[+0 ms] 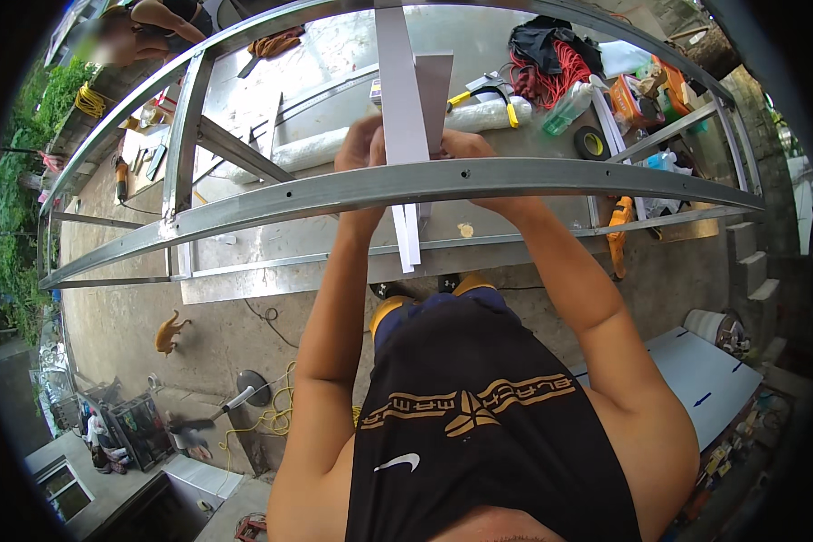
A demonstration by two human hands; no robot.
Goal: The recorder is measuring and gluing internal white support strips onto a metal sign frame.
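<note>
A long white strip (pixel 405 86) runs upright between my hands, passing behind the front bar of a grey metal frame (pixel 334 192). A shorter white piece (pixel 434 95) stands against its right side. My left hand (pixel 359 149) is closed at the left edge of the long strip, fingers curled. From the right, my right hand (pixel 465 147) grips the white pieces, its fingertips partly hidden behind them. Both forearms reach under the front bar. Below that bar, the lower ends of the strips (pixel 407 239) show over the table edge.
On the metal table (pixel 325 72) lie a yellow-handled hacksaw (pixel 490 94), a wrapped roll (pixel 321 149), a green bottle (pixel 565 110), black tape (pixel 590 142) and red cord (pixel 571 72). An orange power tool (pixel 618 226) rests at right. A person (pixel 167 23) is far left; an animal (pixel 169 332) stands on the floor.
</note>
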